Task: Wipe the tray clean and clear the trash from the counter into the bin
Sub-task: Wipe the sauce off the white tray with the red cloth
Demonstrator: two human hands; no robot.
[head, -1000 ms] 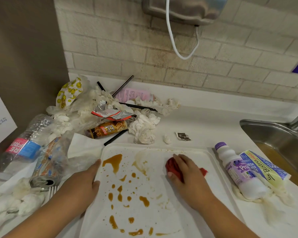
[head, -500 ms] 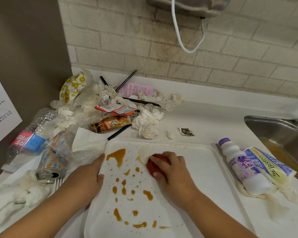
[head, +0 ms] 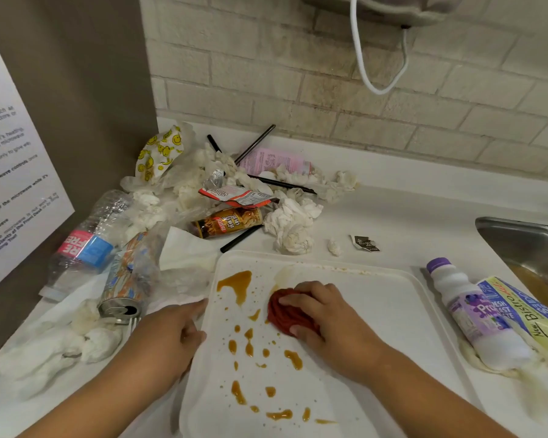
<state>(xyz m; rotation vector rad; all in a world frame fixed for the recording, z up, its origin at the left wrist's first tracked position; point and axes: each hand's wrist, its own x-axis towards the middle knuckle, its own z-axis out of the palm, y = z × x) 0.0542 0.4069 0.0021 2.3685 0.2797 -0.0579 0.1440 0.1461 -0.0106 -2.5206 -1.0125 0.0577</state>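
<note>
A white tray lies on the counter in front of me, with brown sauce stains over its left half. My right hand presses a crumpled red cloth onto the tray near its middle. My left hand rests flat on the tray's left rim. A heap of trash sits behind and left of the tray: crumpled tissues, a brown snack packet, black straws, a clear plastic bottle and a drink can.
A white bottle with a purple cap and a blue-yellow wrapper lie right of the tray. A steel sink is at the far right. A small dark torn wrapper lies behind the tray. A brick wall backs the counter.
My right hand has slid the red cloth leftward across the tray, from its right-middle toward the stained left half. The left hand has stayed on the rim.
</note>
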